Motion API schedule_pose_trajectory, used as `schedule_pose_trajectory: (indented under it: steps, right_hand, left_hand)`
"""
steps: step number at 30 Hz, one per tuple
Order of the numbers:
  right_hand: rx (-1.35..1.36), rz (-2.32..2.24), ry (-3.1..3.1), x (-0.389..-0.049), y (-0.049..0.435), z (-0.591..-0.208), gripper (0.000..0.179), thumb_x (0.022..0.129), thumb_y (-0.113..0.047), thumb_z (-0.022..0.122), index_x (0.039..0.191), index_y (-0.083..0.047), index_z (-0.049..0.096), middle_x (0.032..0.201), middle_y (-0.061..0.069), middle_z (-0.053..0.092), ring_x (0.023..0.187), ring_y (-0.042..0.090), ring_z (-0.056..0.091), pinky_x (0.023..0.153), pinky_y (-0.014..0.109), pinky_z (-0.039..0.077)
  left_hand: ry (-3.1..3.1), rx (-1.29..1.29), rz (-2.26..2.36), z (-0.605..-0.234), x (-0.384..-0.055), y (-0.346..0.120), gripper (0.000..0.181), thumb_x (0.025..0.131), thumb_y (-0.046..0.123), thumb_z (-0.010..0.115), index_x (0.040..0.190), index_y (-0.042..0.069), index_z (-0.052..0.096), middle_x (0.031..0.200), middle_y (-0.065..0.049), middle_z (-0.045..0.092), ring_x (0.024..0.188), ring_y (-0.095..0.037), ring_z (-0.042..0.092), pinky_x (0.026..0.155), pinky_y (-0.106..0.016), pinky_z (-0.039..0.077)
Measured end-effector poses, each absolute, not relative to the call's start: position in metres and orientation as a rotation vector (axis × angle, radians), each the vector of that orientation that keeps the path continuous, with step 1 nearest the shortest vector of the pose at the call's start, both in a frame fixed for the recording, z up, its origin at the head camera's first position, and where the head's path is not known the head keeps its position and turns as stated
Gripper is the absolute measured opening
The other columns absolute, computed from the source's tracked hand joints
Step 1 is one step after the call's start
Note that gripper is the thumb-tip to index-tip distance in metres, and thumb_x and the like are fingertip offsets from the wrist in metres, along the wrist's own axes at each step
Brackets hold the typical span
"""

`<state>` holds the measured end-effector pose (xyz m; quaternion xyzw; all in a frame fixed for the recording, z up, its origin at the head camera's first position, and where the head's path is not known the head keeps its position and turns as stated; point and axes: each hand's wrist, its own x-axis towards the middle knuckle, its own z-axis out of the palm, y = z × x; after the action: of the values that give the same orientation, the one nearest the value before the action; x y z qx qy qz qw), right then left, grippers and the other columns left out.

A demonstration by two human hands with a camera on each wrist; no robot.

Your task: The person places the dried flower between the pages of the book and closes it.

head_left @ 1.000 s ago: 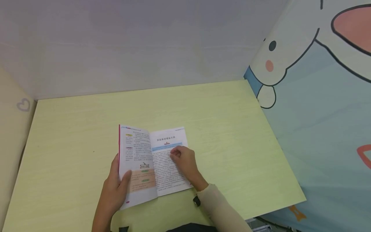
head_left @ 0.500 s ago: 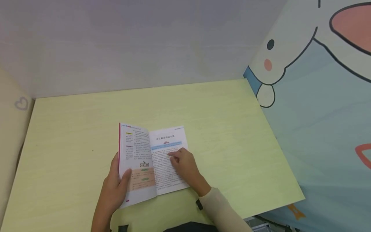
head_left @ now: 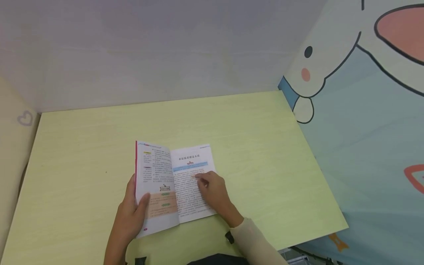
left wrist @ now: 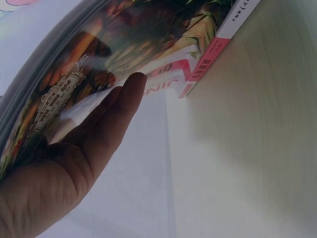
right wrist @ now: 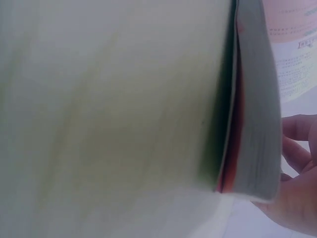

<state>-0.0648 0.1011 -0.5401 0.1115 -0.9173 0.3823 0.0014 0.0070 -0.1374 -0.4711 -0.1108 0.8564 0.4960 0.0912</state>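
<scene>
An open book (head_left: 190,198) with printed pages lies spread at the table's near side. My left hand (head_left: 129,219) grips its left half, thumb on the page edge and fingers behind the cover. From the left wrist view, the fingers (left wrist: 111,124) lie along the glossy, colourful cover (left wrist: 148,37). Over the right page, my right hand (head_left: 215,191) points with its index fingertip at the text below a blue band; its other fingers are loosely bent and hold nothing. The right wrist view has the book's thick page block (right wrist: 260,119) with the right hand (right wrist: 297,193) beside it.
The book is on a pale yellow-green table (head_left: 258,147). A grey-white wall (head_left: 159,51) stands behind it, and a wall with cartoon figures (head_left: 357,140) is on the right. A small black item (head_left: 140,260) shows at the near edge.
My right hand has moved slightly down the right page, with its fingertip shifting left and then a little right along the text. The left hand and the book stay almost still.
</scene>
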Motion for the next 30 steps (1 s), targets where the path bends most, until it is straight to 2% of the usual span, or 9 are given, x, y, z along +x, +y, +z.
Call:
schedule_pose_trajectory:
  steps: [7, 11, 14, 18, 23, 25, 27, 30]
  right_hand:
    - [0.259, 1.216, -2.885, -0.065, 0.118, -0.537, 0.015, 0.090, -0.004, 0.069, 0.102, -0.008, 0.077, 0.088, 0.002, 0.067, 0.077, 0.010, 0.061, 0.067, 0.022, 0.050]
    - [0.186, 1.218, -2.866, -0.067, 0.132, -0.532, 0.015, 0.091, -0.006, 0.070, 0.104, -0.008, 0.076, 0.093, 0.004, 0.069, 0.081, 0.014, 0.065, 0.067, 0.024, 0.053]
    - [0.120, 1.133, -2.867, -0.070, 0.145, -0.528, 0.017, 0.092, -0.008, 0.070, 0.108, -0.008, 0.076, 0.101, 0.008, 0.069, 0.087, 0.020, 0.067, 0.071, 0.031, 0.055]
    - [0.018, 0.880, -2.960, -0.076, 0.162, -0.522, 0.031, 0.092, -0.015, 0.072, 0.121, -0.006, 0.071, 0.122, 0.017, 0.064, 0.106, 0.034, 0.064, 0.085, 0.046, 0.054]
    - [-0.093, 0.646, -3.142, -0.080, 0.183, -0.522, 0.056, 0.095, -0.026, 0.070, 0.142, -0.002, 0.053, 0.149, 0.031, 0.040, 0.132, 0.049, 0.045, 0.097, 0.061, 0.046]
    - [-0.130, 0.612, -3.178, -0.080, 0.189, -0.525, 0.061, 0.094, -0.026, 0.070, 0.145, 0.000, 0.049, 0.152, 0.034, 0.034, 0.136, 0.052, 0.039, 0.098, 0.064, 0.044]
    - [-0.159, 0.593, -3.200, -0.080, 0.194, -0.528, 0.063, 0.093, -0.025, 0.071, 0.145, 0.001, 0.048, 0.153, 0.035, 0.031, 0.138, 0.052, 0.036, 0.100, 0.064, 0.043]
    - [-0.148, 0.533, -3.218, -0.080, 0.196, -0.532, 0.063, 0.092, -0.024, 0.072, 0.144, 0.002, 0.049, 0.152, 0.036, 0.031, 0.137, 0.054, 0.036, 0.099, 0.064, 0.043]
  left_hand:
    - [2.521, -0.331, 1.461, -0.470, 0.006, -0.136, 0.077, 0.105, 0.012, 0.048, 0.161, 0.035, 0.000, 0.132, -0.028, 0.059, 0.081, -0.029, 0.072, 0.060, -0.040, 0.056]
    - [2.472, -0.309, 1.472, -0.464, 0.003, -0.132, 0.081, 0.104, 0.009, 0.045, 0.158, 0.047, -0.003, 0.140, -0.025, 0.054, 0.084, -0.029, 0.070, 0.062, -0.041, 0.055]
    - [2.434, -0.259, 1.515, -0.457, 0.000, -0.125, 0.085, 0.102, 0.004, 0.043, 0.156, 0.052, -0.003, 0.144, -0.024, 0.052, 0.086, -0.030, 0.070, 0.063, -0.042, 0.055]
    - [2.423, -0.152, 1.533, -0.451, -0.005, -0.110, 0.087, 0.100, 0.001, 0.045, 0.158, 0.048, 0.000, 0.144, -0.023, 0.052, 0.091, -0.031, 0.071, 0.063, -0.042, 0.056]
    - [2.411, -0.036, 1.535, -0.452, -0.016, -0.090, 0.084, 0.098, 0.002, 0.048, 0.161, 0.037, 0.005, 0.154, -0.016, 0.042, 0.115, -0.037, 0.064, 0.073, -0.044, 0.058]
    - [2.419, -0.005, 1.506, -0.453, -0.022, -0.081, 0.082, 0.098, 0.004, 0.050, 0.162, 0.031, 0.007, 0.157, -0.014, 0.037, 0.125, -0.039, 0.057, 0.080, -0.046, 0.057]
    - [2.442, 0.005, 1.452, -0.454, -0.028, -0.072, 0.080, 0.097, 0.007, 0.053, 0.162, 0.026, 0.012, 0.157, -0.014, 0.034, 0.127, -0.038, 0.054, 0.088, -0.049, 0.054]
    - [2.491, 0.008, 1.370, -0.460, -0.037, -0.057, 0.078, 0.093, 0.010, 0.056, 0.161, 0.024, 0.020, 0.153, -0.016, 0.036, 0.117, -0.035, 0.055, 0.088, -0.049, 0.050]
